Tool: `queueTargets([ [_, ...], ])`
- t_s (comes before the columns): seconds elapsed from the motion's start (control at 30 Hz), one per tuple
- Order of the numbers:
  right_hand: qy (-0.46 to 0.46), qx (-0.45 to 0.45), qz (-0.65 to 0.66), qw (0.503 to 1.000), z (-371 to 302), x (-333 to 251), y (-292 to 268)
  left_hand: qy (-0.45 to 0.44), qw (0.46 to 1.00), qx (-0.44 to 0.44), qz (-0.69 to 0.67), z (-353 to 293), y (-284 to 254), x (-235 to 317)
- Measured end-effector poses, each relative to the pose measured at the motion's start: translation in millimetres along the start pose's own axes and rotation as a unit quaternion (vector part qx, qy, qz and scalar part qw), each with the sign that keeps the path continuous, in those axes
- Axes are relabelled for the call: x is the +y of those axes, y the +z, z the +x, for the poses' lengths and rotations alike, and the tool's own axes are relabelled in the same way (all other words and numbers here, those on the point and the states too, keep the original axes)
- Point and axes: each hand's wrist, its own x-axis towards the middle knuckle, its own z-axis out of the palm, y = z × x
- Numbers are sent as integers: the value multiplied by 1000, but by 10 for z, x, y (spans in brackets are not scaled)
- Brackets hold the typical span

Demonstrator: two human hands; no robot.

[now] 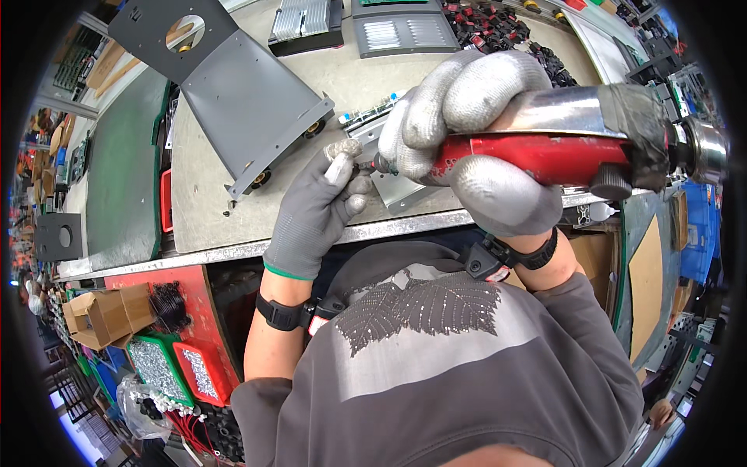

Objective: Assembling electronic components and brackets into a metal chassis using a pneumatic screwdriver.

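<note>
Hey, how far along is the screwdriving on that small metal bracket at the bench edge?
In hand: the right hand grips the red pneumatic screwdriver, while the left hand steadies its tip at the small grey metal bracket. Finished screws can't be seen. The large grey sheet-metal panel lies untouched.

Large grey sheet-metal panel [233, 86] with a round cut-out, lying tilted on the workbench [194, 210]; a finned metal heat sink [305, 19] and a louvred grey cover [401, 33] at the far edge, with a heap of small black and red parts [498, 23] beside them. Below the bench front, to the left: open cardboard boxes [105, 315], a bundle of black cable ties [167, 305], and green [156, 366] and red [201, 372] trays of screws. Blue crate [700, 229] at the far right.
</note>
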Motion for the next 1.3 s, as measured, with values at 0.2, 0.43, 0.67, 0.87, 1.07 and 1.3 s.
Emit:
queueTargets([
  [0.2,-56,-77,-120,988,59,18,-120,-179,852,-16,-492,60,61,-119],
  [0.43,-58,-87,-190,976,25,12,-78,-115,902,-6,-417,60,77,-73],
  [0.67,-71,-111,-179,975,65,12,-100,-50,941,9,-334,34,99,10],
  [0.87,-25,-116,-161,980,56,16,-33,3,966,20,-257,16,90,54],
  [1.07,-69,-113,-200,971,6,69,12,80,983,68,-152,14,110,-128],
  [1.3,-60,-66,-120,989,56,19,103,-169,861,65,-474,19,81,64],
])
